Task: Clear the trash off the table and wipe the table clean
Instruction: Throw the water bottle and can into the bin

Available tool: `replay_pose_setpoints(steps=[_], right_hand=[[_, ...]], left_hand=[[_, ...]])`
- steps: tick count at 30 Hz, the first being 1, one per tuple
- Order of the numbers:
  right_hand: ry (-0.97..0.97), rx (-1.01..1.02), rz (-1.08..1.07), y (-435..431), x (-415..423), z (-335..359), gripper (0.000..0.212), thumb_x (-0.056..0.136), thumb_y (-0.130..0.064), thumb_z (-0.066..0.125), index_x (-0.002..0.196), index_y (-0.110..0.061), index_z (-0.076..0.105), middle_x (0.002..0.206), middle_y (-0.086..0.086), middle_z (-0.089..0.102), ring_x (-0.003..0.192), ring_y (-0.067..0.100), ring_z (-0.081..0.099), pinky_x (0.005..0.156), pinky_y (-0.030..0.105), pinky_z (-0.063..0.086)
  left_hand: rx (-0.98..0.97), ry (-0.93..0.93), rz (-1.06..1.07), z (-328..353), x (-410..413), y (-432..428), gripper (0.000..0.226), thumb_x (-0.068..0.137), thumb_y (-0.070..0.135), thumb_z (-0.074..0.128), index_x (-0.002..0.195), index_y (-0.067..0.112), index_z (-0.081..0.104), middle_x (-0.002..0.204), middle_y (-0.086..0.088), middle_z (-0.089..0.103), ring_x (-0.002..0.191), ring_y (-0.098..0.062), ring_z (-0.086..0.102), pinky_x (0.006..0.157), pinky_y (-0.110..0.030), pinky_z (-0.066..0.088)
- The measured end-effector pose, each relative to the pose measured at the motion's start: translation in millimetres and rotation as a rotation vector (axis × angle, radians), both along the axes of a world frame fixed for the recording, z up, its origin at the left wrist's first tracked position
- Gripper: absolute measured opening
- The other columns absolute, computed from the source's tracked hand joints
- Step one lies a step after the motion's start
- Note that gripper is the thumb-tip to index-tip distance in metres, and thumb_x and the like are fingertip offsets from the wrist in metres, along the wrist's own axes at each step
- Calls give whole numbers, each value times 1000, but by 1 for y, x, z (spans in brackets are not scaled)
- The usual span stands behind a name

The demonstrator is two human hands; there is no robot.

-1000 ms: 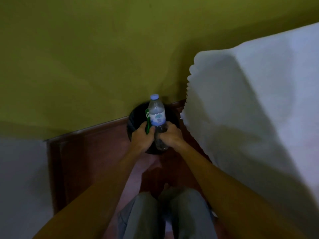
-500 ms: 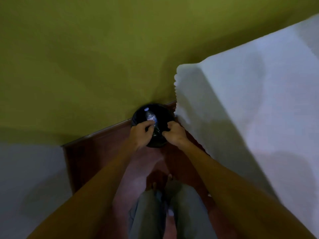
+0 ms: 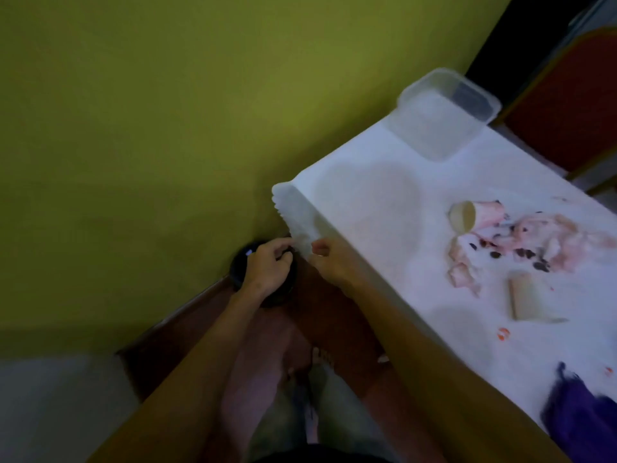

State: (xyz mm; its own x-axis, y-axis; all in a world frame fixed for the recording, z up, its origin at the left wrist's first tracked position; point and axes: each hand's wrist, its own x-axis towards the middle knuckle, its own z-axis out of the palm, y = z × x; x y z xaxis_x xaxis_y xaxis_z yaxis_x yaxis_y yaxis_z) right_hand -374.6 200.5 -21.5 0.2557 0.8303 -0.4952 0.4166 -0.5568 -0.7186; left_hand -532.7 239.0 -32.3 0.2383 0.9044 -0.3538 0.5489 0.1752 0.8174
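A black trash bin (image 3: 237,269) stands on the floor against the green wall, beside the table's corner. The blue cap of a plastic bottle (image 3: 249,252) shows inside it. My left hand (image 3: 267,270) hovers over the bin with fingers loosely curled and nothing in them. Just right of it, my right hand (image 3: 329,262) is at the hanging edge of the white tablecloth (image 3: 377,208), also holding nothing. On the table lie a tipped paper cup (image 3: 462,217), pink-stained tissues with dark bits (image 3: 521,245) and a cardboard tube (image 3: 526,297).
A clear plastic container (image 3: 444,111) sits at the table's far corner, with a red chair (image 3: 567,105) behind it. A purple cloth (image 3: 581,416) lies at the near right edge, with small orange spots (image 3: 503,333) near it. My legs stand on the brown floor (image 3: 187,335).
The bottle that both hands held has gone down into the bin and been let go. My right hand has drawn back towards the tablecloth. The view has swung right, showing the tabletop.
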Motion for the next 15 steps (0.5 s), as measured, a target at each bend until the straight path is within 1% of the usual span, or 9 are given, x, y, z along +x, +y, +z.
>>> replay_pose_setpoints(steps=[1, 3, 4, 6, 7, 9, 10, 13, 15], right_hand=[[-9, 12, -47, -7, 8, 9, 40, 90, -23, 67, 129, -14, 62, 130, 4, 64, 117, 21, 61, 98, 33, 49], [-35, 25, -115, -24, 25, 23, 40, 89, -23, 68, 128, -16, 64, 128, 3, 66, 115, 20, 62, 96, 28, 49], [-43, 29, -138, -34, 34, 28, 39, 89, -23, 68, 128, -16, 65, 127, 2, 66, 115, 19, 62, 93, 25, 47], [-48, 43, -190, -52, 51, 36, 39, 89, -22, 68, 127, -15, 65, 127, 3, 66, 114, 18, 61, 94, 26, 46], [-43, 50, -218, -61, 59, 41, 38, 89, -22, 68, 126, -15, 65, 127, 3, 66, 114, 18, 61, 97, 29, 48], [-37, 68, -288, -77, 74, 49, 37, 89, -22, 69, 125, -15, 66, 126, 2, 66, 112, 18, 62, 99, 33, 50], [-37, 81, -329, -85, 82, 52, 36, 88, -23, 69, 123, -16, 67, 124, 1, 67, 110, 17, 63, 98, 34, 51], [-32, 102, -453, -111, 107, 56, 33, 87, -23, 67, 119, -17, 68, 118, 0, 69, 103, 16, 65, 94, 39, 55], [-34, 96, -508, -128, 122, 58, 32, 86, -24, 66, 118, -18, 67, 115, 0, 69, 104, 17, 65, 94, 42, 55]], left_hand=[[-1, -11, -12, 6, 6, -1, 33, 93, 11, 58, 123, 22, 68, 128, -1, 67, 121, -14, 60, 108, -39, 47], [9, -24, -72, 18, 20, -5, 32, 93, 8, 57, 119, 23, 69, 128, -1, 67, 122, -13, 60, 108, -33, 47], [12, -29, -111, 24, 29, -9, 32, 93, 7, 56, 119, 22, 69, 129, -2, 67, 122, -13, 60, 106, -29, 47], [32, -25, -189, 34, 49, -17, 31, 95, 6, 56, 119, 19, 69, 129, -5, 66, 122, -15, 60, 100, -23, 47], [40, -16, -228, 40, 60, -21, 30, 96, 8, 55, 120, 18, 69, 129, -5, 65, 121, -17, 60, 98, -24, 47], [60, -10, -312, 49, 84, -30, 29, 97, 11, 54, 120, 21, 69, 130, -4, 65, 121, -18, 59, 99, -27, 48], [76, -7, -354, 52, 95, -34, 29, 97, 12, 55, 119, 23, 69, 129, -3, 66, 120, -17, 60, 100, -28, 48], [111, -6, -478, 59, 132, -48, 29, 95, 14, 55, 117, 27, 70, 126, 0, 68, 117, -15, 62, 95, -23, 46], [109, -5, -540, 64, 154, -58, 30, 94, 15, 55, 116, 29, 71, 124, 1, 69, 116, -14, 63, 97, -25, 47]])
